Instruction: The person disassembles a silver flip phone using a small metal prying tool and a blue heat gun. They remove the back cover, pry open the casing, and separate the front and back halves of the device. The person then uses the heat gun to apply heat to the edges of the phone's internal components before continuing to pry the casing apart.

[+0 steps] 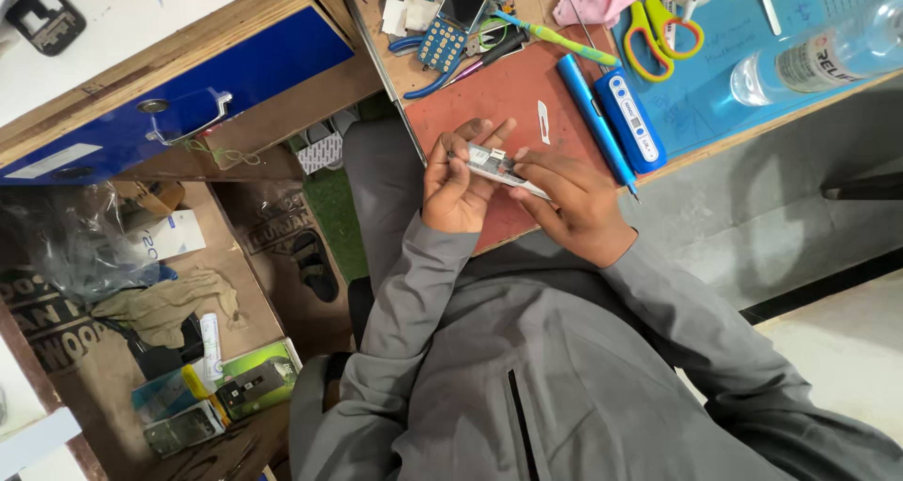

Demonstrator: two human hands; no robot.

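The left hand (458,185) pinched a small circuit board (491,160) between closed fingers while the right hand (576,202) gripped thin tweezers (523,184) against its near edge, so a slip could probably gouge the board or flick it from the fingertips.

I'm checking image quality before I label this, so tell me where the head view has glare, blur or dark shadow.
Head view: even daylight, the hands and small part sharp; glare on the clear bottle; plastic bag shiny; floor beneath the red mat in dim shadow; edges slightly wide-angle bent.
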